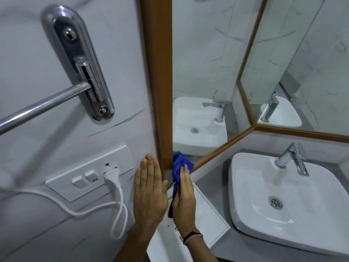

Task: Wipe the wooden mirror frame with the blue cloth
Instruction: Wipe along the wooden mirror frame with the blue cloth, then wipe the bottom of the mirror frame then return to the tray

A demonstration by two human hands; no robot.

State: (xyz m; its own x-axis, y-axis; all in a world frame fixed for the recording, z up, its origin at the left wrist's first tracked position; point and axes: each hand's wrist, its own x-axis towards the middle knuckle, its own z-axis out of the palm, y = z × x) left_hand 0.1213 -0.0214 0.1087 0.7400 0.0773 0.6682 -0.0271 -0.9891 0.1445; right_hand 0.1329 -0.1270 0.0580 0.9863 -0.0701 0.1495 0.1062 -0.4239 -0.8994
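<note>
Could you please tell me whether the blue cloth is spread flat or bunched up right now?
Bunched up. The blue cloth is crumpled into folds under the right hand, pressed at the lower corner of the wooden mirror frame.

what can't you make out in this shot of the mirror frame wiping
Head view only:
- Top of the wooden frame: cut off by the picture's upper edge.
- Most of the blue cloth: hidden under the right hand.
- Frame's bottom left corner: covered by the cloth and the left hand.
- Towel bar: its far end runs off the left edge.
</note>
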